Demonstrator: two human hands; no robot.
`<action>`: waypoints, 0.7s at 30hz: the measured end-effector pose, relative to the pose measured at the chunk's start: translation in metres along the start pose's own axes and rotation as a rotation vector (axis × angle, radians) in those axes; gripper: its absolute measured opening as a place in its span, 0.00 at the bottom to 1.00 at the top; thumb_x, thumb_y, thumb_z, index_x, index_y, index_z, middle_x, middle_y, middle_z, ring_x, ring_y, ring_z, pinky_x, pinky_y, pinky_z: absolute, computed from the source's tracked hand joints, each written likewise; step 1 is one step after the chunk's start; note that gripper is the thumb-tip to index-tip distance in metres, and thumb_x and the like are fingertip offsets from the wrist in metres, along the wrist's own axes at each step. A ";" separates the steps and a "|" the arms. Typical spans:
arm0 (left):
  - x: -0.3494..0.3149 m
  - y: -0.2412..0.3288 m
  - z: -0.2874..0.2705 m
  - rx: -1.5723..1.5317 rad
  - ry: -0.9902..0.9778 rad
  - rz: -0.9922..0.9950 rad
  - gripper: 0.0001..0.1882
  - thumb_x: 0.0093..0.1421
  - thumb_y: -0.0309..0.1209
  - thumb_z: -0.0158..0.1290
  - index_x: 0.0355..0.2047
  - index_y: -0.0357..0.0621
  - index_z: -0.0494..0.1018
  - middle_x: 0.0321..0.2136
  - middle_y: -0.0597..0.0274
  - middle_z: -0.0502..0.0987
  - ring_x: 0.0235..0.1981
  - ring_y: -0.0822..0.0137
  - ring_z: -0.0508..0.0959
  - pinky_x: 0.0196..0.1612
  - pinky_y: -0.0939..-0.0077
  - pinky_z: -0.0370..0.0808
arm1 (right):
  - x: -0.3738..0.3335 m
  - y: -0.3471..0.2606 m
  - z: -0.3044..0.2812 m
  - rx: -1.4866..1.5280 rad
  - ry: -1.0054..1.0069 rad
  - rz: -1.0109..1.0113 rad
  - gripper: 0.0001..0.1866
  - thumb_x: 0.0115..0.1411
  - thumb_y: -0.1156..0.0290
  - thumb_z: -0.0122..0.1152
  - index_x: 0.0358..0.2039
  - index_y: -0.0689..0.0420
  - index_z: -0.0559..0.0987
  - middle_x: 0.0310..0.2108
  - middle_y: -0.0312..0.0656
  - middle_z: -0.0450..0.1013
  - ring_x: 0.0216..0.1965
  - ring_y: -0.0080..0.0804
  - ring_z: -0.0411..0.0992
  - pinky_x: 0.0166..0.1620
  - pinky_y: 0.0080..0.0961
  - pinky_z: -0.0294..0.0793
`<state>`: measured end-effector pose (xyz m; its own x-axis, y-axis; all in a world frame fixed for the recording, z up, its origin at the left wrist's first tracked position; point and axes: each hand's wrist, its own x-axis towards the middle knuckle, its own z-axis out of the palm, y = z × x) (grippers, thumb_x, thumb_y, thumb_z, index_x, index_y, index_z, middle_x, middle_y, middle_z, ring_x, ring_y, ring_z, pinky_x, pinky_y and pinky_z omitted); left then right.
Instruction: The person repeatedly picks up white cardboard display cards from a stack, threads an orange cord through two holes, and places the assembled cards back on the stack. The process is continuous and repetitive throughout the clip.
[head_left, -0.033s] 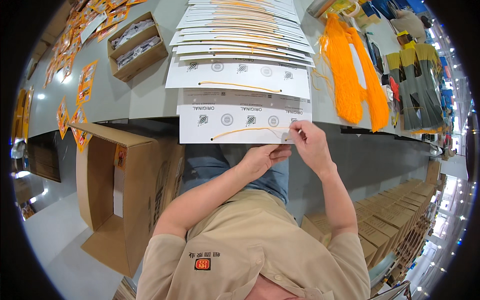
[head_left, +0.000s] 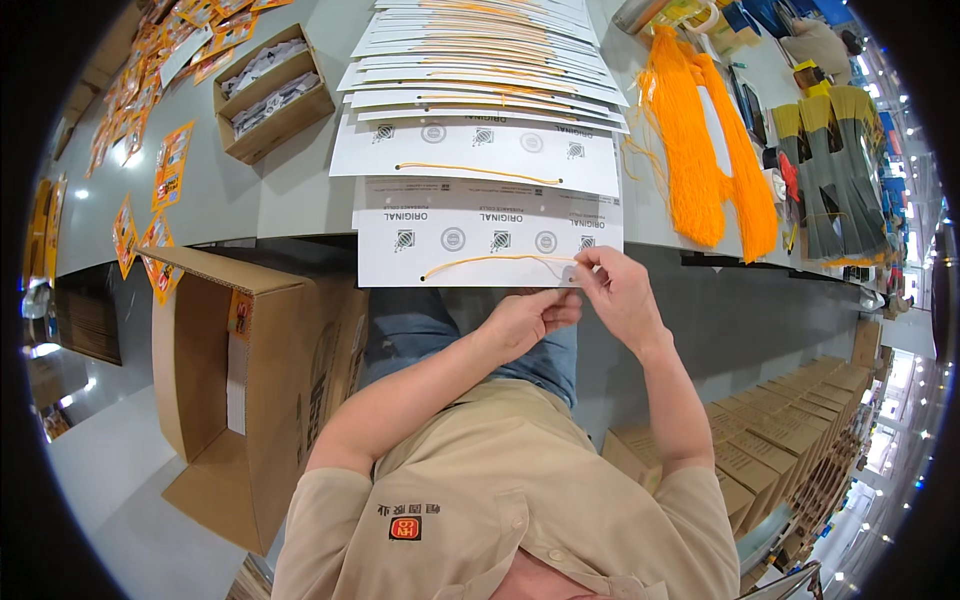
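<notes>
A white printed card (head_left: 400,262) juts over the table's near edge, with an orange string (head_left: 490,259) running across it from a hole at its left end to near its right end. At that right end, my right hand (head_left: 618,295) is closed in a pinch on the string close to the card's corner. Just below, my left hand (head_left: 525,318) has its fingers pressed together at the card's lower edge; its fingertips are partly hidden. Behind lies another white card (head_left: 480,152) with its own orange string, in front of a fanned row of similar cards (head_left: 490,60).
Orange string bundles (head_left: 680,150) hang over the table edge at right, beside grey-and-yellow strips (head_left: 840,180). A divided cardboard box (head_left: 290,125) with small pieces and scattered orange packets (head_left: 175,165) lie left. An open carton (head_left: 270,370) stands below; several cartons (head_left: 770,430) line the floor right.
My right hand has moved slightly downward at the card's right corner, its fingers closer to the near edge. The left hand has barely shifted.
</notes>
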<state>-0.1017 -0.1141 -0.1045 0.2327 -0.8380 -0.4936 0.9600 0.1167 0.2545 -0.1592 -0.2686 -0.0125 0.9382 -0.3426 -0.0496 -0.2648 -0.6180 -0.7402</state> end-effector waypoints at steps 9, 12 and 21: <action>-0.032 -0.001 -0.052 0.368 0.049 -0.245 0.08 0.67 0.30 0.55 0.34 0.37 0.78 0.27 0.64 0.78 0.30 0.71 0.79 0.41 0.75 0.80 | -0.063 0.011 0.054 0.361 -0.237 0.448 0.07 0.61 0.73 0.64 0.36 0.63 0.78 0.29 0.35 0.76 0.29 0.18 0.71 0.35 0.20 0.74; -0.042 -0.002 -0.061 0.149 0.352 -0.130 0.08 0.67 0.30 0.55 0.36 0.36 0.78 0.27 0.62 0.79 0.30 0.70 0.80 0.40 0.74 0.80 | -0.066 -0.002 0.088 0.497 -0.061 0.174 0.07 0.59 0.72 0.64 0.35 0.63 0.79 0.29 0.39 0.78 0.30 0.28 0.76 0.37 0.26 0.77; -0.061 0.023 -0.033 0.870 0.498 0.343 0.13 0.64 0.32 0.58 0.29 0.32 0.81 0.22 0.66 0.79 0.22 0.79 0.74 0.28 0.81 0.72 | -0.050 0.015 0.100 0.540 -0.116 0.438 0.09 0.61 0.74 0.66 0.38 0.66 0.79 0.31 0.42 0.81 0.33 0.24 0.78 0.39 0.24 0.78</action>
<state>-0.0886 -0.0425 -0.0962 0.6967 -0.4964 -0.5178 0.4349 -0.2817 0.8553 -0.1876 -0.1901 -0.0883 0.7964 -0.3834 -0.4677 -0.5039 0.0071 -0.8638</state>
